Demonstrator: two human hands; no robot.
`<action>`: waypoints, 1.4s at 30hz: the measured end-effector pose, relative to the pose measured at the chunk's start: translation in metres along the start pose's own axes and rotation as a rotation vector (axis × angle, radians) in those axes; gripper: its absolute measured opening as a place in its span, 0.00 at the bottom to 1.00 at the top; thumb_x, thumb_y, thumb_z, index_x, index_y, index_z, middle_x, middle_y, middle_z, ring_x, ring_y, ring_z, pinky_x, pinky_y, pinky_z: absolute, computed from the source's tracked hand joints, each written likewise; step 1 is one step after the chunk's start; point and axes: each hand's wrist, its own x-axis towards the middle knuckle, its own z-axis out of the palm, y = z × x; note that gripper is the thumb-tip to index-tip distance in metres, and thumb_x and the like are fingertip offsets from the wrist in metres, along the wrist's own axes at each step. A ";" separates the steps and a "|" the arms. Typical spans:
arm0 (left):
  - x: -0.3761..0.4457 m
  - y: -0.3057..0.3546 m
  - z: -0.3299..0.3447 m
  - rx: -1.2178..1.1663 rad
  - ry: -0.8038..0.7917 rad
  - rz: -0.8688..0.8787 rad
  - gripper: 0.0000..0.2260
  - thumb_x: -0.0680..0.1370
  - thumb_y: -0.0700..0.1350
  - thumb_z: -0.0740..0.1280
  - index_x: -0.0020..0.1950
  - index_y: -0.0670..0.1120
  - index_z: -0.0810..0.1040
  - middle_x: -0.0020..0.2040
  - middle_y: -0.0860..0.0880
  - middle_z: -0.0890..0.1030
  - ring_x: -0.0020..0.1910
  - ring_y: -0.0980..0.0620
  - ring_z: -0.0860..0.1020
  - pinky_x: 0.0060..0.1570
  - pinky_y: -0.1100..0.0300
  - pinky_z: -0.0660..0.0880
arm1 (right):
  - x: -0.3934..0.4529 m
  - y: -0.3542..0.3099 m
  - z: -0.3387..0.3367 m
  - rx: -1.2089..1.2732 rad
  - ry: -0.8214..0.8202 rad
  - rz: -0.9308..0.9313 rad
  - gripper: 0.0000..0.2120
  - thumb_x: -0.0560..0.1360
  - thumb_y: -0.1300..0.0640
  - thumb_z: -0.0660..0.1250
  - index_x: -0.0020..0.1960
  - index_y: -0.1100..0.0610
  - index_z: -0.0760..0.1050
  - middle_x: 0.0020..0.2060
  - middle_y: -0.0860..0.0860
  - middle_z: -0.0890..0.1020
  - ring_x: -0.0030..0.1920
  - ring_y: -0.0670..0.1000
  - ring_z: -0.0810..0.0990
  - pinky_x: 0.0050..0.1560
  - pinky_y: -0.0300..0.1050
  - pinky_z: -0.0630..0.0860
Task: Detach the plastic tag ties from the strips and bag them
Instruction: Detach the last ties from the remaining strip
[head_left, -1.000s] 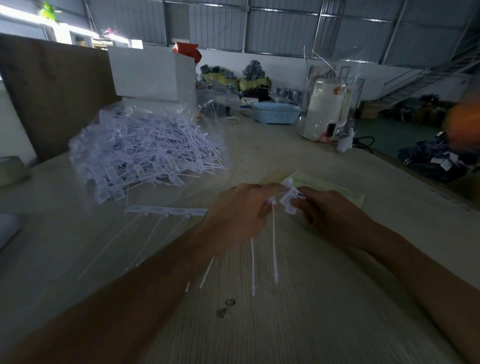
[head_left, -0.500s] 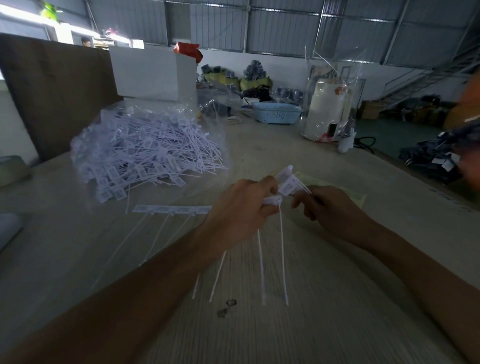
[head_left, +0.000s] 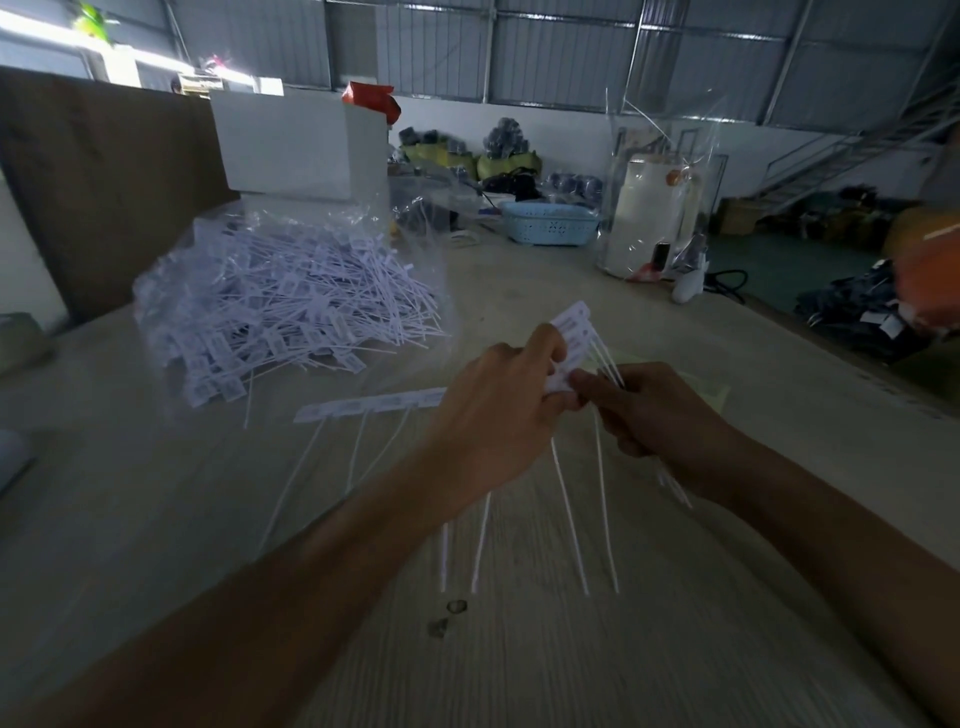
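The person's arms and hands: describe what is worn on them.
Nothing is worn that the head view shows. The left hand and right hand are bare, with no gloves, and no rings can be made out in the dim light. Both forearms are bare to the frame's edge: no sleeves, watch or wristband in view.

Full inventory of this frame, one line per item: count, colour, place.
strip in hand: one, white, held up between both hands, tails hanging down
spare strip: one, white, flat on the table left of the hands
loose ties: count too many to tell, white, heaped in the clear bag
clear bag: one, transparent, table far left
table: one, pale wood grain, fills the foreground
white box: one, behind the bag
basket: one, light blue, far end of table
white canister: one, in clear wrap, far right
left hand: pinches the strip
right hand: grips detached ties
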 end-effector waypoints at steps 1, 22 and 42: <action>0.000 0.001 -0.001 0.039 -0.006 0.000 0.11 0.78 0.45 0.68 0.58 0.48 0.71 0.52 0.46 0.82 0.47 0.47 0.79 0.43 0.51 0.75 | 0.001 0.002 -0.003 -0.016 0.033 0.009 0.18 0.80 0.50 0.65 0.42 0.64 0.79 0.28 0.53 0.65 0.25 0.46 0.61 0.26 0.41 0.58; -0.005 -0.021 0.003 0.228 -0.256 -0.084 0.09 0.82 0.53 0.63 0.55 0.50 0.79 0.50 0.45 0.83 0.50 0.42 0.81 0.49 0.51 0.76 | 0.009 0.012 -0.009 -0.576 0.097 -0.341 0.17 0.79 0.48 0.66 0.43 0.62 0.82 0.30 0.54 0.78 0.31 0.47 0.76 0.36 0.41 0.69; -0.002 -0.033 0.011 -0.099 -0.133 -0.043 0.07 0.77 0.50 0.65 0.45 0.49 0.81 0.31 0.53 0.76 0.32 0.50 0.78 0.37 0.50 0.77 | 0.006 0.015 -0.010 -0.665 0.075 -0.410 0.19 0.75 0.37 0.52 0.38 0.52 0.66 0.30 0.47 0.71 0.32 0.45 0.70 0.33 0.44 0.60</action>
